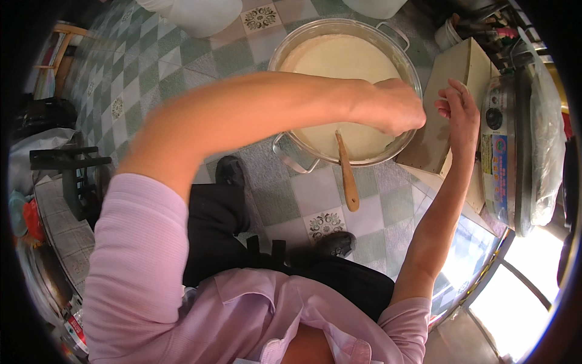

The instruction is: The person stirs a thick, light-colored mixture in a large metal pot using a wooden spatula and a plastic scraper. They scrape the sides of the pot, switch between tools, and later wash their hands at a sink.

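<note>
A wide round metal pot (pixel 274 59) with two loop handles stands on the floor, holding a pale, creamy liquid (pixel 338 54). My left forearm crosses above it. My left hand (pixel 395 107) is bent into a fist over the pot's right side; its fingertips are hidden, so I cannot tell whether it grips something. To the right of the pot, my right hand (pixel 459 107) is raised beside a pale wooden box, fingers apart and slightly curled, with nothing seen in them. A wooden-handled utensil (pixel 348 182) leans over the near rim, its far end in the liquid.
The pale wooden box (pixel 436 100) stands close right of the pot. Beyond it are a boxed round appliance (pixel 495 150) and a clear plastic bag (pixel 545 136). White containers (pixel 204 16) stand at the top. A dark stool-like object (pixel 72 173) is at the left.
</note>
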### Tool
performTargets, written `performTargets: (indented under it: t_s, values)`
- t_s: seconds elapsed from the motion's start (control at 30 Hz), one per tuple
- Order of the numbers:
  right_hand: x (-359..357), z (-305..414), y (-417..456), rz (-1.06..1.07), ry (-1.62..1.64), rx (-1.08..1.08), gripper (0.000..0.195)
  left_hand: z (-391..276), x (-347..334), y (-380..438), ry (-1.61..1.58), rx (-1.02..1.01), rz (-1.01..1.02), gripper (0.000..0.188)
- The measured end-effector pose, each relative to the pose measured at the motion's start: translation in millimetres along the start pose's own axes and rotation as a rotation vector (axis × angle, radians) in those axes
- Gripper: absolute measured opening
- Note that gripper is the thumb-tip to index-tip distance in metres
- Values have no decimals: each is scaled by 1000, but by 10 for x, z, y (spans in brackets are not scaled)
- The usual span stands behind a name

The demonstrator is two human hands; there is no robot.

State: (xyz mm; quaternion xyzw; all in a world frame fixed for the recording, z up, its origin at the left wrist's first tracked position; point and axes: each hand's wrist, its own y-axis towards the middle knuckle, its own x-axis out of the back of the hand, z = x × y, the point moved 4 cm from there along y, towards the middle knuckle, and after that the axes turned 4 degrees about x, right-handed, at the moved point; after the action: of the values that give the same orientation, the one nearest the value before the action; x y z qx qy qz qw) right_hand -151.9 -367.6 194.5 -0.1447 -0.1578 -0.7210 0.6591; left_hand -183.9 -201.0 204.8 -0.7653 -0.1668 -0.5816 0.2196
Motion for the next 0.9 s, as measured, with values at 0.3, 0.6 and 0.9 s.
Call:
performTargets:
  t_s: [0.3,0.6,0.9]
  values:
    - [129,79,-44,-56,-49,-21,39,113,148,-338,-151,-71,-132,7]
    - [121,12,-21,-49,-87,-48,40,149,205,-696,-183,-83,28,6]
    - [177,-21,-4,-52,-68,-38,36,71,-58,-457,-134,-77,215,8]
